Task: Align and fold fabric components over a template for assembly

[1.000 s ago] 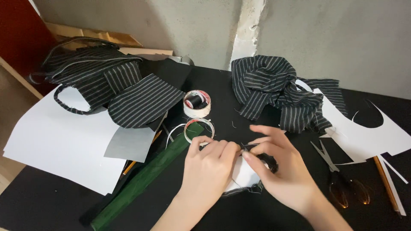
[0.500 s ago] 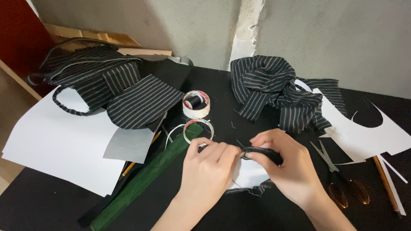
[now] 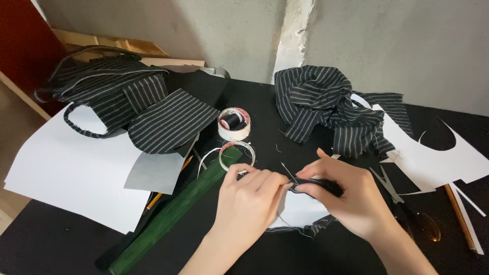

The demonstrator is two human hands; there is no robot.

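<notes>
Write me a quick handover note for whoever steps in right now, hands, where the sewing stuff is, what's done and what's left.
Left hand: pinching the edge of the small dark fabric piece, beside a needle.
Right hand: gripping the same piece from the other side, over a white backing.
Around: black thread spool inside a white tape roll, a thinner tape ring, green ruler, scissors to the right, striped fabric heap behind, white paper patterns.
Done: the piece is held and the needle is at its edge; how much is stitched is hidden.
Left: cannot tell; likely more stitching along that edge.
</notes>
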